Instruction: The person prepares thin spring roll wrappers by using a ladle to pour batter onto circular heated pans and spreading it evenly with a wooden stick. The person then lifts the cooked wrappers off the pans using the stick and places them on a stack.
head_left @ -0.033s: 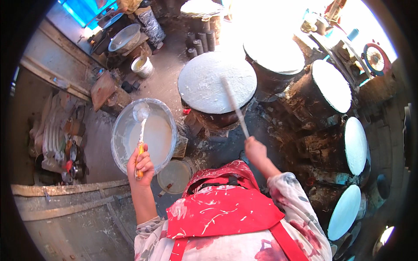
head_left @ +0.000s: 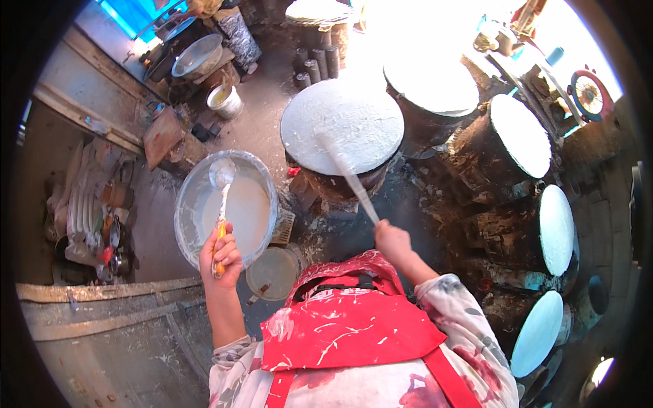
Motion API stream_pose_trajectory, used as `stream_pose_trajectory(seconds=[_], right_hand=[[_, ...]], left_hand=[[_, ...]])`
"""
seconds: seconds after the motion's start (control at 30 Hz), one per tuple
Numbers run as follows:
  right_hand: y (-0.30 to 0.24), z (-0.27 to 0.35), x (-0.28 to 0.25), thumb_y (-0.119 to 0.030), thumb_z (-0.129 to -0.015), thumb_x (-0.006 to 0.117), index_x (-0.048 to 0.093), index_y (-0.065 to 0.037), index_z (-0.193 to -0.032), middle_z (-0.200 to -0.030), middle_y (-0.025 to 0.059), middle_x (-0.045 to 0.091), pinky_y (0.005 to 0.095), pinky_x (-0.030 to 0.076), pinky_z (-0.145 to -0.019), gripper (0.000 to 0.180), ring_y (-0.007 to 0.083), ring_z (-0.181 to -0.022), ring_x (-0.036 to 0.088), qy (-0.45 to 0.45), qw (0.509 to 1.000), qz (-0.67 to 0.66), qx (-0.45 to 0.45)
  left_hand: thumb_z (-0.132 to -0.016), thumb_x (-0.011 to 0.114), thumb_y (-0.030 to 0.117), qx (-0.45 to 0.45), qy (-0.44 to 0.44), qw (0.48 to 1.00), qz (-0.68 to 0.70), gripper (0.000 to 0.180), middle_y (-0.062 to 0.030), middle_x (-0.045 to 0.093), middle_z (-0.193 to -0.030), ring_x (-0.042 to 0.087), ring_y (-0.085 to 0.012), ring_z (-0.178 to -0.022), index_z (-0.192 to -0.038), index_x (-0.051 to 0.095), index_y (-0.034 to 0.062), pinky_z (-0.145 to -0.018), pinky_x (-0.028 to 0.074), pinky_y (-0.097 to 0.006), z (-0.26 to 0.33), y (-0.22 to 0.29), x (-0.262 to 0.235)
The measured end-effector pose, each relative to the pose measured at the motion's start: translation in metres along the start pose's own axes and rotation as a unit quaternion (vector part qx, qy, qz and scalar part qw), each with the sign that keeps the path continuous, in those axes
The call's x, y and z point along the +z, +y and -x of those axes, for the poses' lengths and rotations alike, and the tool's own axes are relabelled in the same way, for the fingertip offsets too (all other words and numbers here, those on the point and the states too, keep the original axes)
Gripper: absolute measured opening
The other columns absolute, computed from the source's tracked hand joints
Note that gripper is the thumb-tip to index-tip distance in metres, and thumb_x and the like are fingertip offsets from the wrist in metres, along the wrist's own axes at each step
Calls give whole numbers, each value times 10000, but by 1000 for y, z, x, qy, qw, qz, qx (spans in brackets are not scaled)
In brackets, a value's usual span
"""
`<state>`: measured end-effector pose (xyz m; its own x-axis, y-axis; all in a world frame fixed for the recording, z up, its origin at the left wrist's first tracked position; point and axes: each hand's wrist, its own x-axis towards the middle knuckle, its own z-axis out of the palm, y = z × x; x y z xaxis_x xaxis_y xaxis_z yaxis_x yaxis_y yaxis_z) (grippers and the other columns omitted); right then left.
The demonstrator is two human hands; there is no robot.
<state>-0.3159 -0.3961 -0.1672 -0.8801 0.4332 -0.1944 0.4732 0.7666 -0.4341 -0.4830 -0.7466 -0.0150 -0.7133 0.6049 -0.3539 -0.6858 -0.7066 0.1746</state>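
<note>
My left hand (head_left: pixel 223 257) is closed round the yellow-orange handle of a ladle (head_left: pixel 222 175), whose batter-smeared bowl hangs over a wide basin (head_left: pixel 186 231). Pale, runny batter (head_left: pixel 246 211) lies in that basin. My right hand (head_left: pixel 393 241) grips the near end of a long, flat wooden stick (head_left: pixel 359 194). The stick's blurred far end is over a round griddle (head_left: pixel 381 139) coated with a white layer, straight ahead; whether it touches the layer I cannot tell.
More white-topped round griddles on dark drum stoves, such as one (head_left: pixel 520 136), curve round my right side. A lidded bucket (head_left: pixel 273 273) stands below the basin. Farther off are a white pail (head_left: pixel 226 103), black cylinders (head_left: pixel 313 69) and a stack of round white sheets (head_left: pixel 316 10).
My right hand has shifted a little left, and the stick's far end has swept left across the griddle. The left hand and ladle stay nearly in place.
</note>
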Motion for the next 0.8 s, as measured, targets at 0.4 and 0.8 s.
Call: stream_pose_trajectory(seconds=[0.4,0.8], right_hand=[[-59,-17,-46,-212,-876,484,561,-28,-843,-696,155,656,458,519,-591,202,338,-649,656,-167,942,86,-278],[75,-65,-77,-313,-913,514,491,-39,-824,-586,149,593,480,453,-520,289,364,-560,599,-78,971,37,-224]], left_hand=[[-976,434,176,65,60,996,-4,271,13,414,-635,399,-59,-437,-1093,480,-65,-403,347,-205,-2,-13,9],[-983,428,189,72,15,996,-60,302,6,412,-641,394,-64,-438,-1126,482,-73,-406,347,-212,-101,-70,73]])
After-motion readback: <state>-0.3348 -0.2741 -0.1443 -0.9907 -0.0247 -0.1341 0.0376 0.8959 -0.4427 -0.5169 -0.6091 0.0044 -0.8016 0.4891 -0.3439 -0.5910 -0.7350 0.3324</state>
